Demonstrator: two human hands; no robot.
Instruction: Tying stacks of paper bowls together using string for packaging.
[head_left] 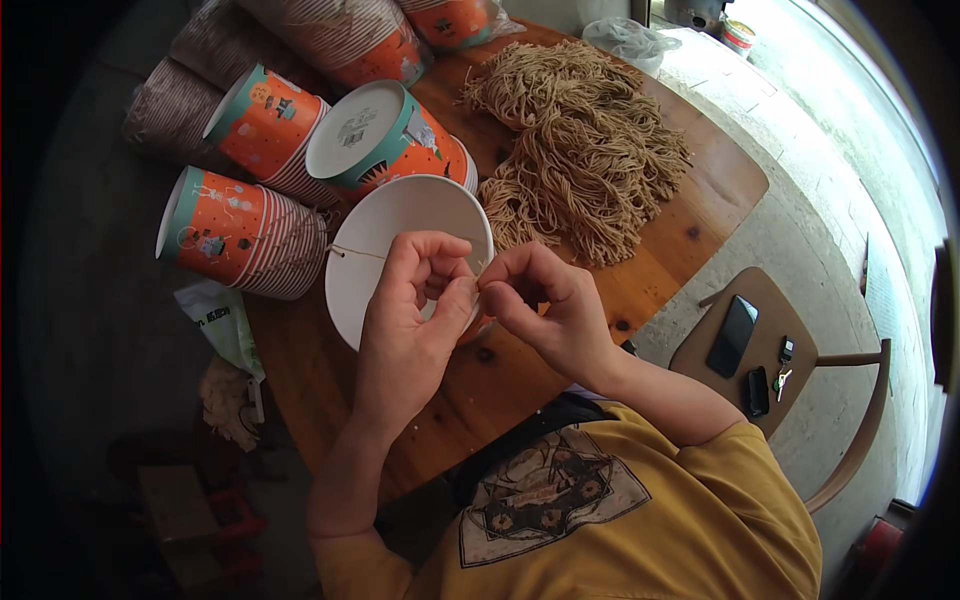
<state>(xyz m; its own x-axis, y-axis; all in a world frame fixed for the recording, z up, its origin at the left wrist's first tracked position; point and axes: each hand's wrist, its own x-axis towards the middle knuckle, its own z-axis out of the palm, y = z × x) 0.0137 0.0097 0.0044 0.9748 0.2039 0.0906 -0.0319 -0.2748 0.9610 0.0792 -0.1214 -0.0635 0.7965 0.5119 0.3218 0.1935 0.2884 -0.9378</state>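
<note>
A white-lined paper bucket stands in front of me on the wooden table, its open mouth tilted toward me. A thin tan cord is knotted through the left side of its rim and runs across the mouth toward my hands. My left hand is closed in a pinch over the bucket's mouth. At the right rim my right hand also pinches, its fingertips meeting those of the left on a thin end of the cord. The fingers partly hide the cord and the rim there.
A heap of tan cords lies beyond the bucket on the table. Stacked orange buckets and an upturned bucket crowd the left. A chair at right bears a phone and keys.
</note>
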